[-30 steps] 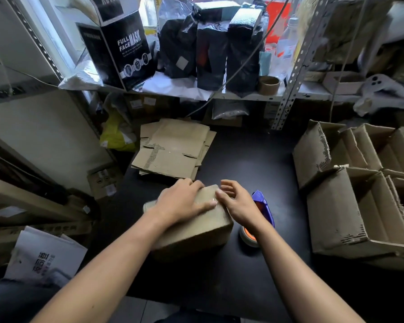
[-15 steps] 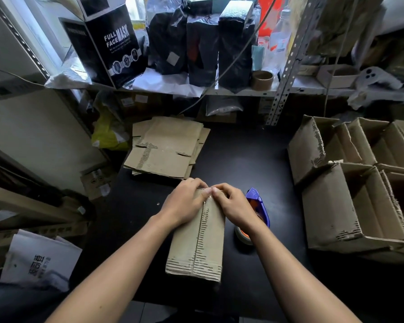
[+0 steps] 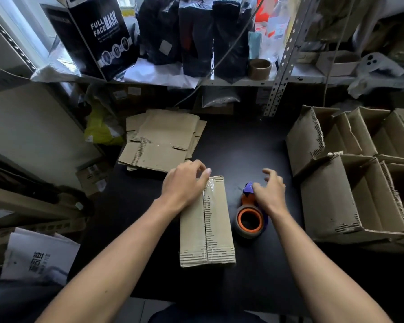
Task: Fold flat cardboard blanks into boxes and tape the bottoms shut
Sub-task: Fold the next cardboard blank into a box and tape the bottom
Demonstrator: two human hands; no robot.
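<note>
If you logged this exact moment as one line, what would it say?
step: taping box bottom | left hand: holds box down | right hand: over tape dispenser, not gripping | seam: partly taped

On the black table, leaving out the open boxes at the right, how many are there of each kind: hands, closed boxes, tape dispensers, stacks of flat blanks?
Hands: 2, the left hand and the right hand
Closed box: 1
Tape dispenser: 1
Stack of flat blanks: 1
Total: 5
</note>
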